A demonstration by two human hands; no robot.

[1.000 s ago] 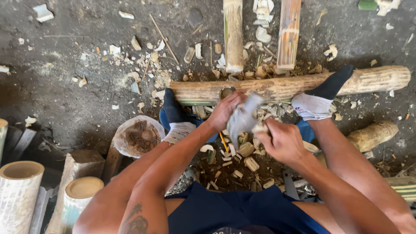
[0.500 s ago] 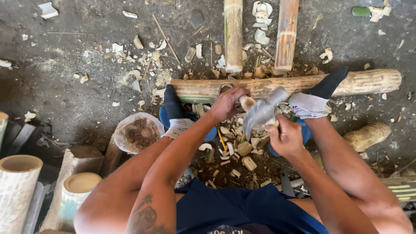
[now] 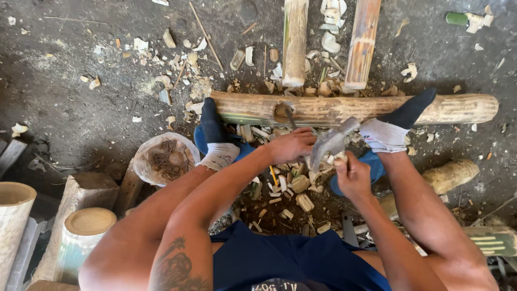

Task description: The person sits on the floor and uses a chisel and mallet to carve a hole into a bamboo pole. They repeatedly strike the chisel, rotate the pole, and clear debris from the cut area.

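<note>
Working position: we are sitting on the ground, both socked feet pressing on a long bamboo pole [image 3: 334,109] lying crosswise in front of us.
Left hand: we are pinching a chisel [image 3: 289,114] with our left hand [image 3: 292,145], fingers curled around its shaft, its tip sitting in a round notch in the pole.
Right hand: our right hand [image 3: 353,175] is clenching the handle of a hammer [image 3: 328,143], whose grey head is hovering just beside the left hand.
Handling, as we are judging it: the pole is looking stiff, hard and hollow, light for its length and prone to rolling, so we are pinning it with the feet; the smooth skin is likely slippery. The chisel is best gripped low on the shaft, knuckles clear of the struck end; the hammer is best taken well back on the handle.
Surroundings: pale chips [image 3: 293,186] are littering the ground between our legs; two more poles [image 3: 294,40] are lying beyond, and a bag of nails [image 3: 164,157] is sitting near our left foot.
</note>
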